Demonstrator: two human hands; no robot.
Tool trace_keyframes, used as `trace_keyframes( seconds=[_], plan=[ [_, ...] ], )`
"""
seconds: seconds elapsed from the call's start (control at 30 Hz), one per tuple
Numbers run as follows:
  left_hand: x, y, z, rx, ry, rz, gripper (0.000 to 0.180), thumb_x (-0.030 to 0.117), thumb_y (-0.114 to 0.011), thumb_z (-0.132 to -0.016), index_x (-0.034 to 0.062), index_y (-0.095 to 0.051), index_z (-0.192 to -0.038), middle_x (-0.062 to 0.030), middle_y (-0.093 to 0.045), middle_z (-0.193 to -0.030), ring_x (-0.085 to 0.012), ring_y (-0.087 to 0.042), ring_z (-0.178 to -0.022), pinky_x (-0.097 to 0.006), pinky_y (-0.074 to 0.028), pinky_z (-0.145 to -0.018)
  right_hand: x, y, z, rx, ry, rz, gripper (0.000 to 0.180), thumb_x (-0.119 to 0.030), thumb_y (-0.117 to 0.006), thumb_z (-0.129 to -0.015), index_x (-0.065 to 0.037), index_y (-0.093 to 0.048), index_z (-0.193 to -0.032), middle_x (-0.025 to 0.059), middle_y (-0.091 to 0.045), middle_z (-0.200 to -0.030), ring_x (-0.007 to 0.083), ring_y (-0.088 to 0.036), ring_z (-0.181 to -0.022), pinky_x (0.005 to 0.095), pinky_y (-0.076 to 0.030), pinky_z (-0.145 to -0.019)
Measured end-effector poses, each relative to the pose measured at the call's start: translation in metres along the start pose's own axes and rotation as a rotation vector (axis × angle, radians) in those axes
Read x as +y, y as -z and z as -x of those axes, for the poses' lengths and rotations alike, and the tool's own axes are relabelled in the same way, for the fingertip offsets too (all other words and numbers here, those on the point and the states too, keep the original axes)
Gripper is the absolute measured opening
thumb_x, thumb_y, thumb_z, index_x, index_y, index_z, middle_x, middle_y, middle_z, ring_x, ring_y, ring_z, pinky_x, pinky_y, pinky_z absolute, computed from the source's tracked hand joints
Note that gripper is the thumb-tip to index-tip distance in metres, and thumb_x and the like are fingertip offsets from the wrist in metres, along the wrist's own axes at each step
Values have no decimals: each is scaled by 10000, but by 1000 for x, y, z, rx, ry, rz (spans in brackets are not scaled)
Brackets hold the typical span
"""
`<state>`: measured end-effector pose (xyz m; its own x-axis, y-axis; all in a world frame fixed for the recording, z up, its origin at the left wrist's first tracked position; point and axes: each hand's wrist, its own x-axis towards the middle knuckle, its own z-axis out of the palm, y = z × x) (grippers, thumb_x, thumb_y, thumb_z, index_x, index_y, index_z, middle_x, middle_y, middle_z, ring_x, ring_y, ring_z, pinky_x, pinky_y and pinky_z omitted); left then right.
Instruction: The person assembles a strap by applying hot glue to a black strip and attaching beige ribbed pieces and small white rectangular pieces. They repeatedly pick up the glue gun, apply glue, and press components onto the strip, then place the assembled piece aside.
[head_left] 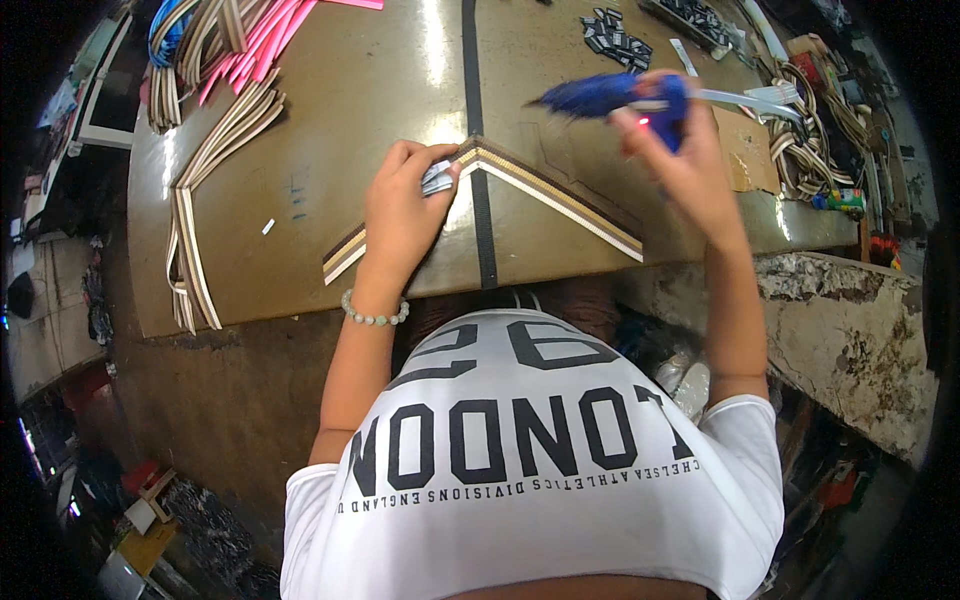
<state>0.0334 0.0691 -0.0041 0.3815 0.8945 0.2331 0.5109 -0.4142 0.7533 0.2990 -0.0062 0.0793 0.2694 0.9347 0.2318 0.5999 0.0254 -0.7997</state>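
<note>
A striped brown, tan and cream strap (570,200) lies on the table, folded to a peak over a dark band. My left hand (395,215) rests on the strap's left arm, fingers closed around a few small whitish labels (437,180). Part of the strap is hidden under that hand. Raised above the table to the right, my right hand (695,170) grips a blue glue gun (600,97). Its dark-tipped nozzle points left, a small red light shows on it, and a pale rod or cord extends from its rear. The gun is somewhat blurred.
Folded striped straps (185,230) lie at the table's left, with pink strips (270,45) beyond. Small dark pieces (615,40) are piled at the far right, near a cardboard piece (748,150) and bundled straps (810,150). One white label (267,227) lies loose.
</note>
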Motion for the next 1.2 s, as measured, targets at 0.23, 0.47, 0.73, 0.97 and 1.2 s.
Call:
trace_keyframes(
  seconds=[0.23,0.47,0.73,0.97,1.2],
  plan=[
    [-2,-1,1,15,-19,7,194,173,-713,-853,65,-727,-1013,-117,-620,-922,-302,-634,-829,-374,-507,-744,0,-44,-13,-290,10,194,535,-368,-723,-890,1,-497,-1203,157,-687,-949,222,-652,-798,323,-496,-738],
    [-1,0,1,-3,-19,-12,195,177,-696,-866,76,-725,-1030,-121,-612,-923,-312,-627,-827,-386,-499,-749,5,-52,-11,-263,131,219,595,-437,-676,-895,18,-457,-1210,259,-680,-827,438,-677,-763,464,-529,-664],
    [-3,-1,2,5,-46,0,197,173,-690,-877,74,-721,-1044,-127,-609,-928,-314,-626,-822,-387,-500,-739,-6,-43,27,-387,-9,231,502,-364,-694,-901,-18,-466,-1183,200,-681,-878,360,-676,-779,404,-514,-705],
    [0,0,2,-8,-6,-2,200,187,-689,-885,70,-719,-1044,-127,-610,-926,-312,-625,-822,-382,-499,-741,25,19,34,-4,-223,-103,372,-368,-691,-920,-46,-603,-1084,38,-674,-867,108,-622,-754,278,-507,-639],
    [4,0,0,-32,16,-30,202,185,-701,-876,70,-714,-1042,-119,-604,-909,-303,-621,-822,-381,-497,-738,152,132,66,681,-495,714,516,-475,-568,-974,40,-606,-974,172,-695,-864,278,-647,-800,373,-500,-743]
  ],
)
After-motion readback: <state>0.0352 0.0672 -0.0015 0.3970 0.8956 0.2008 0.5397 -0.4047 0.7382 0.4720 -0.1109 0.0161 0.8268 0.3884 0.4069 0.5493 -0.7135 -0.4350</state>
